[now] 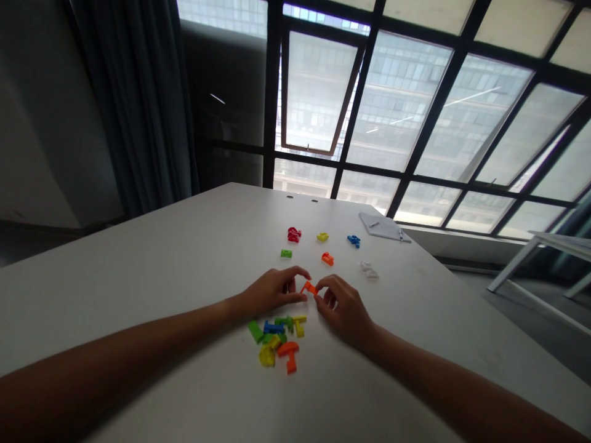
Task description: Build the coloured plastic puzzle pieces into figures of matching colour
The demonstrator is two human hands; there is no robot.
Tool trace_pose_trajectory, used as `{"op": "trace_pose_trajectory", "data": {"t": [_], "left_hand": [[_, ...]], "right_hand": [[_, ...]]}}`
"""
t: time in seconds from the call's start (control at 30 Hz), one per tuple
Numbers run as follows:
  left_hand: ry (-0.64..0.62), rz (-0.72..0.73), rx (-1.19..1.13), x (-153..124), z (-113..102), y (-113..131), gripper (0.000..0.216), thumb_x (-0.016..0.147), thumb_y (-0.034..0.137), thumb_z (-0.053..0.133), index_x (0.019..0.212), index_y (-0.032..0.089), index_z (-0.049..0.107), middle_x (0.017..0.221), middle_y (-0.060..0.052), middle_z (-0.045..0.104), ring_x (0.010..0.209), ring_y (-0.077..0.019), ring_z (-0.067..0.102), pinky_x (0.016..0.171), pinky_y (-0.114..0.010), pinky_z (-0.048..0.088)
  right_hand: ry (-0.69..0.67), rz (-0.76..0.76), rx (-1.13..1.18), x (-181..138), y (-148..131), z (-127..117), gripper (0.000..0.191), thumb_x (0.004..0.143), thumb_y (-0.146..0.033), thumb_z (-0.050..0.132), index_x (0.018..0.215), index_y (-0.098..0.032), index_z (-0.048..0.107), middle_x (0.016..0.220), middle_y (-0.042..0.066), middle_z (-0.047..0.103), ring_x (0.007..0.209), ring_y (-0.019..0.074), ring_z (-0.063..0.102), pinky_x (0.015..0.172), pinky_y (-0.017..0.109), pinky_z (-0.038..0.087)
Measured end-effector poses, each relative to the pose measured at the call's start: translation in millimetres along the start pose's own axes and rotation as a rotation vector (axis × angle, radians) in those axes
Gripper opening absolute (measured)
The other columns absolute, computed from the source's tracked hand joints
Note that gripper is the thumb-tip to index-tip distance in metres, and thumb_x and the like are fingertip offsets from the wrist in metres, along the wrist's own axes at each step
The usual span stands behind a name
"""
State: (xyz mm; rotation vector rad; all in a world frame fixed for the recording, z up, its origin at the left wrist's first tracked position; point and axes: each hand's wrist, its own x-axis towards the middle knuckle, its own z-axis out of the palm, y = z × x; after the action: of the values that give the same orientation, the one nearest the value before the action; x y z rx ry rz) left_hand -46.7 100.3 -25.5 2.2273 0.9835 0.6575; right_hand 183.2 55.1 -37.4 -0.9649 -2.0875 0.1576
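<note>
Orange piece [309, 288], bent like a hook, pinched between both hands above the white table [138, 277]. Left hand [270, 292]: fingers curled and nearly shut, tips on the left end of the orange piece. Right hand [344, 311]: fingers curled too, tips on its right end. Just below the orange piece, on the near side, a heap [277, 338] of green, blue, yellow and orange pieces, close to both hands. Past the orange piece, six small pieces [322, 237] spread apart: red, yellow, blue, green, orange, white. Farther past it, a paper pad [381, 226] with a pen [401, 234] at its edge.
</note>
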Motion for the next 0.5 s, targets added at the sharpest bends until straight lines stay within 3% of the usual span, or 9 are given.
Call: {"op": "trace_pose_trajectory", "data": {"t": [0.1,0.27,0.37,0.5], "left_hand": [[-0.001,-0.038,-0.006,1,1,1,0.068,0.086,0.051,0.070,0.145,0.027,0.043,0.077,0.004,0.062,0.066,-0.0148,0.057,0.060,-0.023,0.040],[-0.043,-0.028,0.093,0,0,5,0.048,0.093,0.043,0.059,0.137,0.027,0.050,0.077,0.004,0.063,0.066,-0.0142,0.057,0.059,-0.023,0.038],[-0.059,-0.013,0.151,0,-1,8,0.037,0.094,0.041,0.057,0.128,0.026,0.058,0.076,0.003,0.063,0.064,-0.0136,0.056,0.058,-0.023,0.037],[-0.064,0.001,0.188,0,-1,8,0.031,0.094,0.040,0.056,0.121,0.025,0.063,0.078,0.003,0.065,0.064,-0.0128,0.057,0.059,-0.023,0.037]], "right_hand": [[0.043,0.001,-0.049,5,9,-9,0.007,0.093,-0.018,0.055,0.097,-0.021,0.060,0.095,0.003,0.064,0.063,0.0110,0.059,0.063,0.024,0.049],[0.105,0.050,-0.264,13,48,-33,0.010,0.093,-0.022,0.054,0.096,-0.020,0.063,0.099,0.005,0.067,0.062,0.0116,0.058,0.065,0.026,0.047],[0.066,0.189,-0.422,14,70,-38,0.011,0.092,-0.022,0.055,0.098,-0.019,0.064,0.101,0.006,0.069,0.065,0.0129,0.060,0.068,0.027,0.045],[-0.108,0.372,-0.618,16,80,-35,0.013,0.091,-0.021,0.058,0.100,-0.020,0.066,0.098,0.006,0.071,0.085,0.0203,0.064,0.071,0.028,0.043]]}}
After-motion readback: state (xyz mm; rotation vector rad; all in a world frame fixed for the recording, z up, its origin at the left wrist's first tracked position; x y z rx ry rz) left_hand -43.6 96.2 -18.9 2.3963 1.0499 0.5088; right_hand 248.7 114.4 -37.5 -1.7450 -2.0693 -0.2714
